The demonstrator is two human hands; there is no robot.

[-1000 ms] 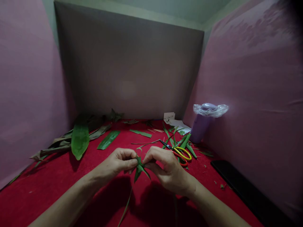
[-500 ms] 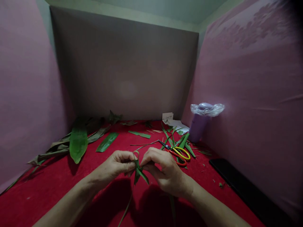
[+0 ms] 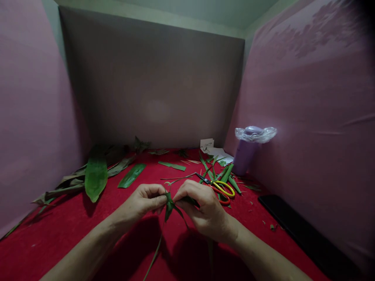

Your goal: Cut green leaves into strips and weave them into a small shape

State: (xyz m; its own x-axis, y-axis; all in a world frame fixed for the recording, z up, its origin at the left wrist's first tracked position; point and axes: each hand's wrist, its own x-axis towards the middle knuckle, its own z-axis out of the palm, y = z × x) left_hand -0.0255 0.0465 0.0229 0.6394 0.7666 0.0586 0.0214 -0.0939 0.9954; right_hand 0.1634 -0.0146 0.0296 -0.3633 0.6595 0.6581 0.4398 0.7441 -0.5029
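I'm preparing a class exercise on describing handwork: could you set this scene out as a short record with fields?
Left grip: pinches a green leaf piece
Right grip: pinches the same piece's right side
Scissors: red and yellow handles, lying among leaf strips
Far left: broad green leaf beside brownish leaves
Far right: purple container, clear plastic around its top
Near right: long black object, identity unclear
Surface: red cloth-like covering

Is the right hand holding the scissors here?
No, the scissors lie among green leaf strips on the red surface, while the right hand pinches the small leaf piece.
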